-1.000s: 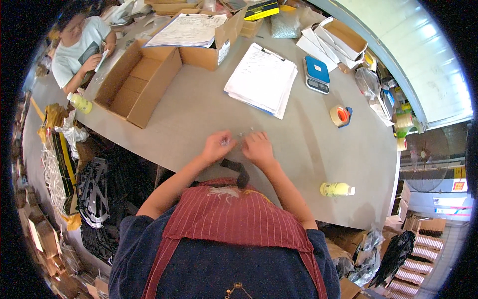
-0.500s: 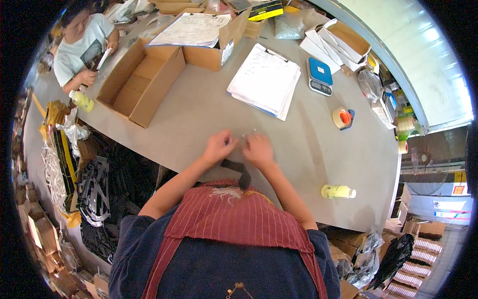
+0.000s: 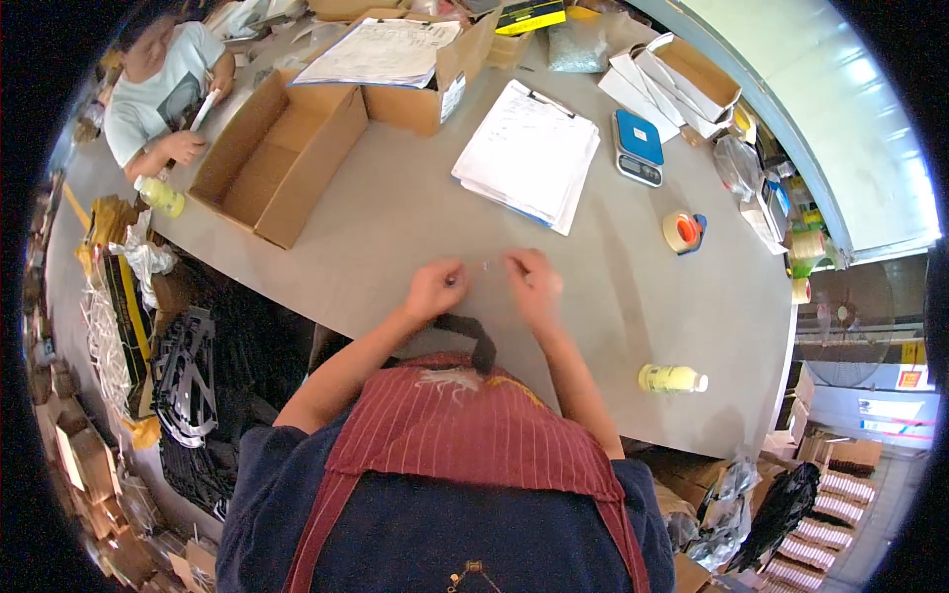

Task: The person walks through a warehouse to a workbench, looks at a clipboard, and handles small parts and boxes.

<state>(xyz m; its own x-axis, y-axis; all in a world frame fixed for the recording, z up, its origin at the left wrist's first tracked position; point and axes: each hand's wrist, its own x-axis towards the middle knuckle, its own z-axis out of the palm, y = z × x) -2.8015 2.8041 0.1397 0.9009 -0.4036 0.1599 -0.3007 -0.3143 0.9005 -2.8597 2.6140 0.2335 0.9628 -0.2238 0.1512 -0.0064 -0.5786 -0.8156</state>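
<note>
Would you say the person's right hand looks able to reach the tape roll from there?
Probably yes: on the grey table, nothing visible stands between the right hand and the tape roll, which looks fairly near.

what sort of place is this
Probably a packing workshop: an open cardboard box, a blue-topped scale and a roll of tape share the big grey table.

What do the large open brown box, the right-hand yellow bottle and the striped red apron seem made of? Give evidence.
Large open brown box: matte cardboard, judging by its thin tan walls. Yellow bottle: probably smooth plastic, given its translucent-looking body, though glass is possible. Apron: likely matte woven cloth, given its soft, rumpled edge.
</note>
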